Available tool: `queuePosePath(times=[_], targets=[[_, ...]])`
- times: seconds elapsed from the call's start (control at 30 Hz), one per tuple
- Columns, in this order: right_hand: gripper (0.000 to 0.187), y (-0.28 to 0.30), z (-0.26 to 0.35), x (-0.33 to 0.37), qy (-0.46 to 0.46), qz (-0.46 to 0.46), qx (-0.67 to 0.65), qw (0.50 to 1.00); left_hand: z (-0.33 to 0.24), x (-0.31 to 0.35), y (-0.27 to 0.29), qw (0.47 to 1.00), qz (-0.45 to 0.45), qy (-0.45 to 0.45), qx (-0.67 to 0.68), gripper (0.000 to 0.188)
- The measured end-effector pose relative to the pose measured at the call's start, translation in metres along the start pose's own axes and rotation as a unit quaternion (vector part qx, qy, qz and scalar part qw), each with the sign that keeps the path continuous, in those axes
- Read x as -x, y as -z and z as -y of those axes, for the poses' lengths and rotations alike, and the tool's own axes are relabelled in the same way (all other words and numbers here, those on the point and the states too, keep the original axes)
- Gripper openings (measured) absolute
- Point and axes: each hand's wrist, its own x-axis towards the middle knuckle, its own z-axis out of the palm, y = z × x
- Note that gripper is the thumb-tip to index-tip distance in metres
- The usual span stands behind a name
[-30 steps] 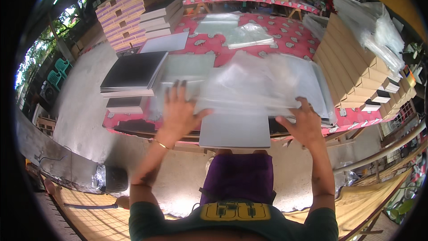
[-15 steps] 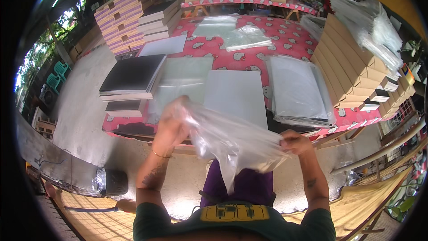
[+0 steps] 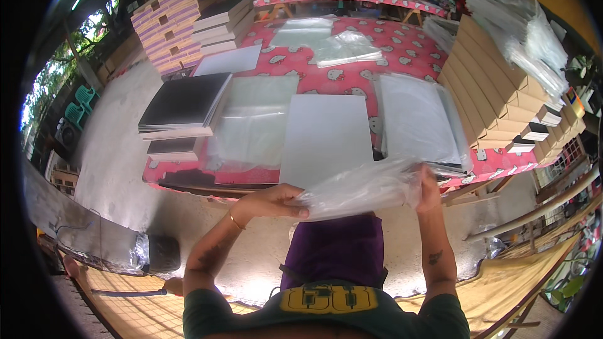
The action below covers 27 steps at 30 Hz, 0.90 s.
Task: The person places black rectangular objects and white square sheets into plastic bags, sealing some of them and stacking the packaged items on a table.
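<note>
A clear plastic bag (image 3: 361, 191) stretches between my two hands, just in front of the table's near edge. My left hand (image 3: 276, 202) pinches its left end between thumb and fingers. At the other end my right hand (image 3: 429, 189) is closed on the gathered plastic. Beyond the bag lies a white sheet (image 3: 328, 132), its near edge partly hidden by the plastic. To its left is a pile of flat clear bags (image 3: 256, 113). Right of the sheet rests a stack of white sheets in clear plastic (image 3: 418, 119).
Black-topped stacks (image 3: 182, 102) stand at the table's left edge. Brown cartons (image 3: 487, 88) rise on the right, with loose plastic bags (image 3: 531, 34) on top. The pink patterned tablecloth (image 3: 342, 81) shows between the piles. Purple-striped boxes (image 3: 168, 31) are stacked at the far left.
My left hand has come down and toward me, and my right hand has risen slightly. The bag, which hung down at a slant, is now drawn nearly level between them.
</note>
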Motion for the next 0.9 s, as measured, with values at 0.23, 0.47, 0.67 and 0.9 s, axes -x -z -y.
queuePosePath(times=[0.23,0.47,0.67,0.9], targets=[[0.020,0.034,-0.032,0.001,-0.029,0.139,-0.023,0.990,0.007,0.018,0.010,0.953,-0.155,0.038,0.259,0.014],[0.024,0.026,-0.048,0.033,-0.167,0.091,0.330,0.925,0.056,0.054,0.000,0.892,-0.360,-0.023,0.271,0.032],[0.052,0.003,-0.116,0.053,0.068,-0.298,0.466,0.830,0.063,0.047,-0.069,0.887,-0.443,0.085,0.096,0.048],[0.032,-0.003,-0.116,0.049,0.154,-0.298,0.464,0.820,0.063,0.053,-0.073,0.903,-0.420,0.088,-0.022,0.054]])
